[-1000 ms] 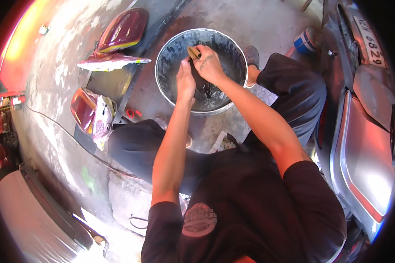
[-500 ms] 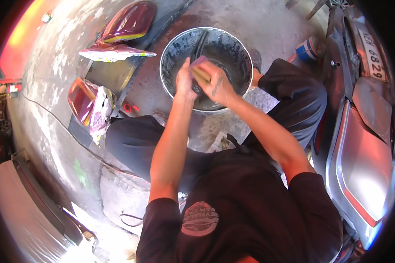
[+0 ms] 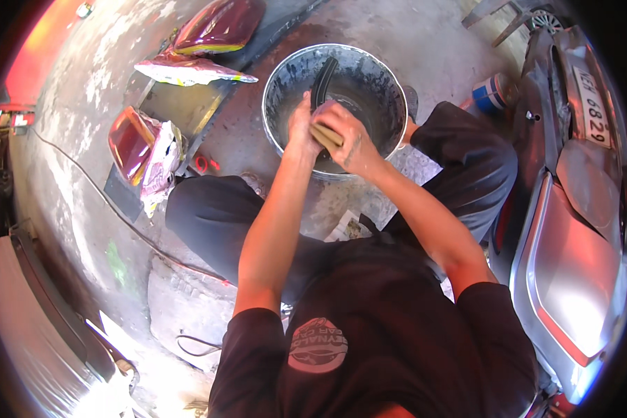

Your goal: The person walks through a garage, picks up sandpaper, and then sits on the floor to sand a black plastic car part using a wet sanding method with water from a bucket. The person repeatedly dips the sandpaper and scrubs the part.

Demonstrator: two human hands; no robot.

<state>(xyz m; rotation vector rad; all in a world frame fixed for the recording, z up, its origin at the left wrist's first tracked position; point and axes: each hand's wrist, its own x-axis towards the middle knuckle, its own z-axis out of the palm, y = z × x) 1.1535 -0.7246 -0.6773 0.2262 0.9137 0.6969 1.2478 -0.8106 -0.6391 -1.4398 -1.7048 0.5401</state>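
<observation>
Above a round dark bucket (image 3: 377, 78) between my legs, both of my hands are close together. My left hand (image 3: 300, 136) is closed on the near end of a long, curved black strip (image 3: 321, 82), which extends into the far part of the bucket. My right hand (image 3: 354, 139) grips a folded tan pad (image 3: 327, 135) that looks like sandpaper, pressed near the strip's held end. My fingers hide the contact between pad and strip. The bucket's inside is stained, and its lower part looks wet.
Glossy maroon shells (image 3: 219, 26) with printed plastic wrapping lie on a dark board at left; another maroon shell (image 3: 129, 145) is nearer. A blue-and-white can (image 3: 489, 94) sits at right. Grey car body parts (image 3: 570, 258) flank my right side. A cable (image 3: 111, 202) crosses the floor.
The pad and my right hand have come closer to me, and the black strip now shows its curved far end higher inside the bucket. The whole view has shifted slightly.
</observation>
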